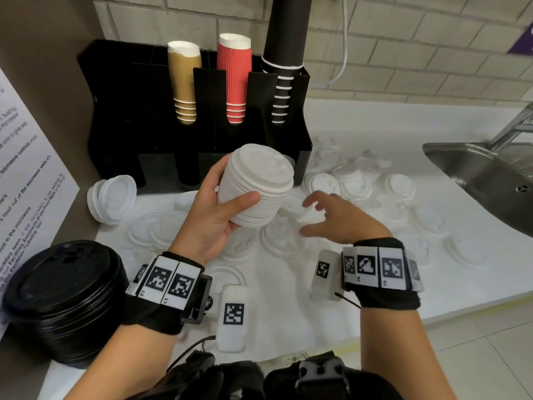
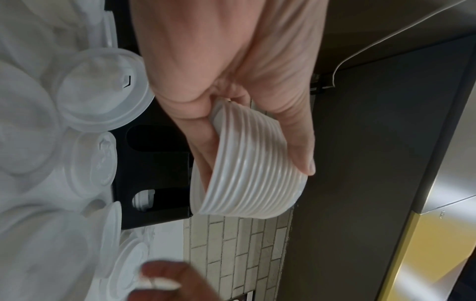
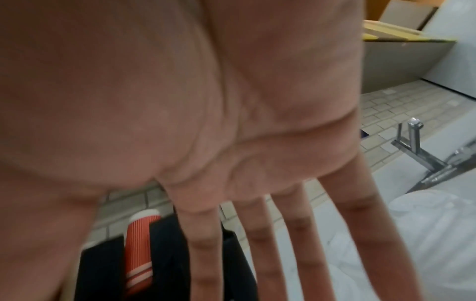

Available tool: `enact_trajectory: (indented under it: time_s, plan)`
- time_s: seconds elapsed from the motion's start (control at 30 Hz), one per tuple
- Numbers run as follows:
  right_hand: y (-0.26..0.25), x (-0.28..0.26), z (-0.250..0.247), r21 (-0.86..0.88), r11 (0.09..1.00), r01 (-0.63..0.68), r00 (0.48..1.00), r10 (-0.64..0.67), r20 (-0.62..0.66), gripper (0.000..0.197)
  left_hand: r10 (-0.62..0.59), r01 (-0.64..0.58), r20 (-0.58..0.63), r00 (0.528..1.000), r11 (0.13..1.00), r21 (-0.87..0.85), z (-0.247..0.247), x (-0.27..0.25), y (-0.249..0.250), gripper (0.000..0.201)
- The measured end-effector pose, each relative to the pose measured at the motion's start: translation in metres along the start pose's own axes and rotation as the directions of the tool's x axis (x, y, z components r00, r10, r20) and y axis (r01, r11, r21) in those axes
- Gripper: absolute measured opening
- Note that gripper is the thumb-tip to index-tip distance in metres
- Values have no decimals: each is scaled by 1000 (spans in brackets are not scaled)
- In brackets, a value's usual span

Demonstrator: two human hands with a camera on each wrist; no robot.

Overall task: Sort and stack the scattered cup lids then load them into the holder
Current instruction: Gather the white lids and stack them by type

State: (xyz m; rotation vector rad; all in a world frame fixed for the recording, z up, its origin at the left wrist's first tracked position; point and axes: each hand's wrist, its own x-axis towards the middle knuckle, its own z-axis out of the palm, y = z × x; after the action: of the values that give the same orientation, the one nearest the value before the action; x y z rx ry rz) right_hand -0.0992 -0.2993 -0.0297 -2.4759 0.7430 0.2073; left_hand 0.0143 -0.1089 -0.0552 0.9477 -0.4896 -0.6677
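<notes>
My left hand (image 1: 219, 209) grips a tall stack of white lids (image 1: 259, 183) above the counter, thumb on its front, fingers behind; the left wrist view shows the stack of white lids (image 2: 252, 169) held between thumb and fingers. Just right of it my right hand (image 1: 331, 217) hovers palm down with fingers spread and holds nothing; in the right wrist view its fingers (image 3: 260, 244) are straight. Loose white lids (image 1: 354, 183) lie scattered over the white counter. The black holder (image 1: 121, 134) stands behind, with gold, red and black cup stacks in its upper slots.
A stack of black lids (image 1: 63, 298) sits at the near left. A short stack of translucent lids (image 1: 112, 197) leans by the holder's left foot. A steel sink (image 1: 484, 174) with a tap lies to the right. A wall with a paper notice (image 1: 23, 180) bounds the left.
</notes>
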Motion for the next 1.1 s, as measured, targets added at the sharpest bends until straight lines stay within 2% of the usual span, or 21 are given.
enact_trajectory:
  time_s: [0.13, 0.33, 0.53, 0.63, 0.77, 0.83, 0.9, 0.97, 1.03, 1.1]
  plan:
    - [-3, 2, 16, -117, 990, -73, 988, 88, 127, 63, 12, -12, -4, 1000, 1000, -4, 0, 2, 4, 98]
    - [-26, 14, 35, -186, 983, -7, 982, 42, 186, 75, 18, -18, 3, 1000, 1000, -4, -1, 3, 8, 98]
    - [-39, 26, 46, -261, 965, 13, 987, 30, 160, 63, 15, -15, -7, 1000, 1000, 5, -4, 4, 10, 95]
    - [-41, 27, 49, -297, 954, 30, 987, 19, 159, 65, 40, -40, -13, 999, 999, -3, -5, 3, 14, 97]
    - [-38, 16, 23, -196, 977, 80, 987, -50, 155, 68, 60, -60, -9, 998, 998, -12, -4, 3, 16, 98]
    - [-37, 7, 1, -92, 988, 127, 988, -118, 96, 68, 64, -64, -13, 998, 998, -5, -3, 3, 16, 98]
    - [-34, -1, -16, 25, 980, 198, 980, -197, -28, 63, 63, -63, -17, 998, 998, -3, -2, 2, 15, 98]
    - [-30, -7, -28, 128, 950, 284, 947, -257, -192, 51, 67, -67, -21, 998, 998, -4, -2, 2, 15, 97]
    - [-27, -8, -34, 229, 914, 334, 911, -251, -326, 38, 75, -75, -20, 997, 997, -8, -2, 2, 15, 96]
    - [-23, -3, -32, 246, 919, 308, 924, -228, -307, 41, 76, -76, -24, 997, 997, -10, -2, 3, 13, 93]
